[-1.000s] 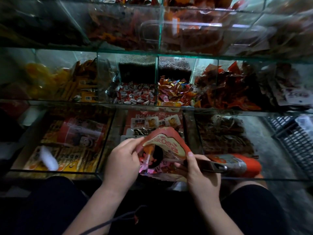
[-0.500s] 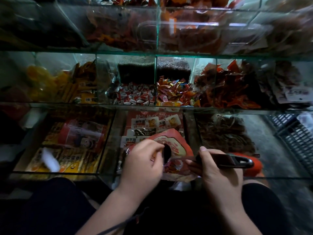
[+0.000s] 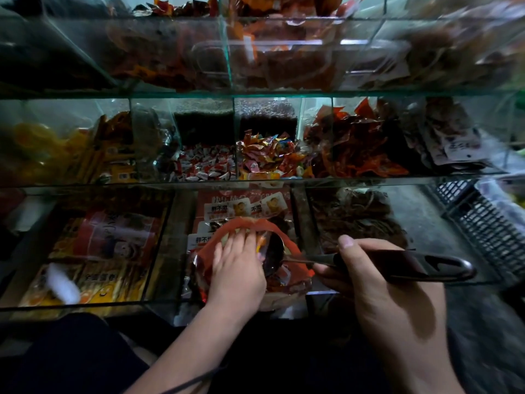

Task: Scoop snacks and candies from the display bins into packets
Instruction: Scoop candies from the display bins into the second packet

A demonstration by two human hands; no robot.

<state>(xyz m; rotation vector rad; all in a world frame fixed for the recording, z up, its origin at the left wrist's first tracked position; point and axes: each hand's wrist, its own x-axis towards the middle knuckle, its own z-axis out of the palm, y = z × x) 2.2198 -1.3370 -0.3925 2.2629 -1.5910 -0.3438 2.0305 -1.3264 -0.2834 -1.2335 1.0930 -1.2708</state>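
Observation:
A red printed packet (image 3: 272, 226) stands with its mouth open over the lower middle glass bin. My left hand (image 3: 235, 268) lies over the packet's mouth with its fingers stretched out, their tips inside the rim. My right hand (image 3: 392, 302) grips the black handle of a dark scoop (image 3: 412, 264), thumb on top. The scoop's bowl (image 3: 274, 257) sits inside the packet's mouth, just right of my left fingers. Whatever is in the bowl is too dark to make out.
Glass shelves of bins rise in front. The middle row holds white-and-red candies (image 3: 204, 166), colourful wrapped candies (image 3: 267, 155) and red snack packs (image 3: 360, 149). The lower row has boxed snacks (image 3: 99, 243) at left and dried brown snacks (image 3: 358, 217) at right. A black crate (image 3: 483, 223) stands far right.
My left hand went from pinching the packet's edge to lying flat over its mouth. The scoop's bowl has swung into the packet, and its handle now points right.

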